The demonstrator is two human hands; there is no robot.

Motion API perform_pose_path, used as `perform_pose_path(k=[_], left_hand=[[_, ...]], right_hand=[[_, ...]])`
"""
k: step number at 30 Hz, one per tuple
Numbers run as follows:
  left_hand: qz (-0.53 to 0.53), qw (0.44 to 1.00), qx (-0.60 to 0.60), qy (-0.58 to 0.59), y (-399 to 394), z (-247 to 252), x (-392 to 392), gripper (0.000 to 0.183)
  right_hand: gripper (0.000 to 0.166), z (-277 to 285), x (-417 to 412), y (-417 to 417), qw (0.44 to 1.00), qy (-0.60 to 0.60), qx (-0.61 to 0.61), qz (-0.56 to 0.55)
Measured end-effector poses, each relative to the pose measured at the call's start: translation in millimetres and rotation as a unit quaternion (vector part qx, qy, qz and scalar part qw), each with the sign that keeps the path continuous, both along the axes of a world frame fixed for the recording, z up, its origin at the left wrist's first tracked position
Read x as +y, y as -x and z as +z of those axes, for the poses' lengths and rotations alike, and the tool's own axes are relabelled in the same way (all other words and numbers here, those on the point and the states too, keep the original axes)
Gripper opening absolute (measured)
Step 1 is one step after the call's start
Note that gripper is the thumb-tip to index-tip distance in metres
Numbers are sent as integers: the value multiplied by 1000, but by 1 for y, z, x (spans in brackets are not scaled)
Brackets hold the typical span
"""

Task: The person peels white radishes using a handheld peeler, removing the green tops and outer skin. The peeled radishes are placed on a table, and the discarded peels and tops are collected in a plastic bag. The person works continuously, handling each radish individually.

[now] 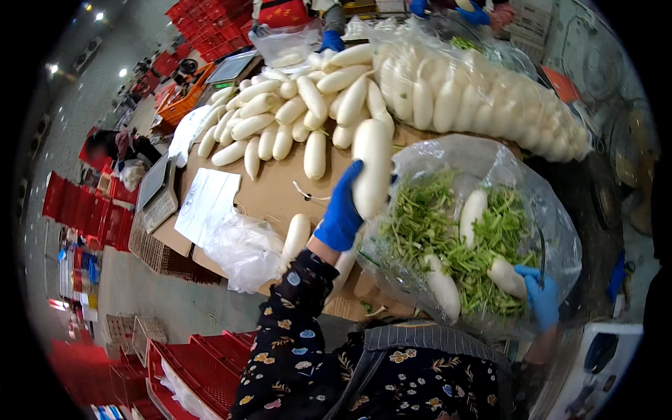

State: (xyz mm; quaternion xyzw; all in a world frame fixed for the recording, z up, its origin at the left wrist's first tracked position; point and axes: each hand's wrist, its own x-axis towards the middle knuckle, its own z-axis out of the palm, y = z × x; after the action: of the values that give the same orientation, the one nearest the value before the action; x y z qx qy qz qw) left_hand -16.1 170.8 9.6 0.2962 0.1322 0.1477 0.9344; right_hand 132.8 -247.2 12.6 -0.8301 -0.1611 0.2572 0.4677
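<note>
My left hand (338, 210), in a blue glove, grips a large white radish (372, 168) near the table's middle. To the right, my right hand (542, 296), in a lighter blue glove, holds a thin dark tool (542, 247), perhaps a knife, at the edge of a clear plastic bag (562, 231). Green leaf trimmings (491, 262) and several white radishes (474, 215) lie in that bag. Beyond my left hand spreads a pile of white radishes (262, 105) on cardboard (283, 184). Another radish (297, 236) lies beside my left forearm.
Radishes packed in clear plastic (472, 100) stretch along the far right. Thin plastic bags (244, 249) and white paper (207, 202) lie at left, near a scale (157, 194). Red crates (194, 373) stand below left. Other people's gloved hands (332, 41) work across the table.
</note>
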Motion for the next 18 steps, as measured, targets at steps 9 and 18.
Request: perform_pose_path(k=[9,18], left_hand=[[331,925,33,-185,-4,-15,338,46],[-1,910,58,-412,-81,48,95,41]], right_hand=[[25,-9,28,-11,999,-16,43,-8],[43,-65,-23,-6,989,-13,-54,-137]])
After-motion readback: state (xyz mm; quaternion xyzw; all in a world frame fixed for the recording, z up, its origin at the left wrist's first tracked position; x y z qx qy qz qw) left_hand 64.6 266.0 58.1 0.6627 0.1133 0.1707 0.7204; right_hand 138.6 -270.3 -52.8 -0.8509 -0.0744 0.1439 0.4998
